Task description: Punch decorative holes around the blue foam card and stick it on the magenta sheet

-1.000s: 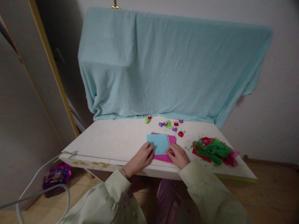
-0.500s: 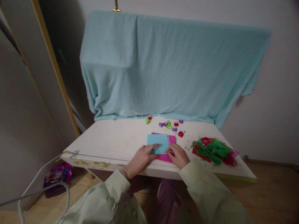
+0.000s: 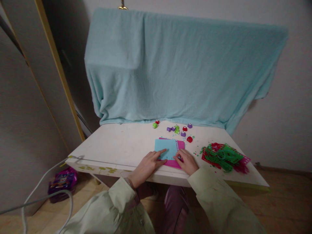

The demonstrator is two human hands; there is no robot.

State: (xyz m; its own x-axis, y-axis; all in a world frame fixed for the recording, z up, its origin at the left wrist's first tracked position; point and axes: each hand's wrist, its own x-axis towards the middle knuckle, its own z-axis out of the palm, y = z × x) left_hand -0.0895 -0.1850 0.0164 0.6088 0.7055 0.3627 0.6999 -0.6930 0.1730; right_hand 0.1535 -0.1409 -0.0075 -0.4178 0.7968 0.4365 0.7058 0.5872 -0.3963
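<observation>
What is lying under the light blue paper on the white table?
A pink sheet lies under the light blue paper, showing along its right and near edges. The rest of the pink sheet is covered, partly by both hands.

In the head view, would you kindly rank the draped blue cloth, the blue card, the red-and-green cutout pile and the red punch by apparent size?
1. draped blue cloth
2. red-and-green cutout pile
3. blue card, roughly close to the pile
4. red punch

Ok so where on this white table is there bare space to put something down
The widest bare patch of the white table runs left of the light blue paper sheet to the left edge. The right is crowded: a pile of green and red cut paper, scattered bits, and small coloured punches along the back by the draped blue cloth.
</observation>
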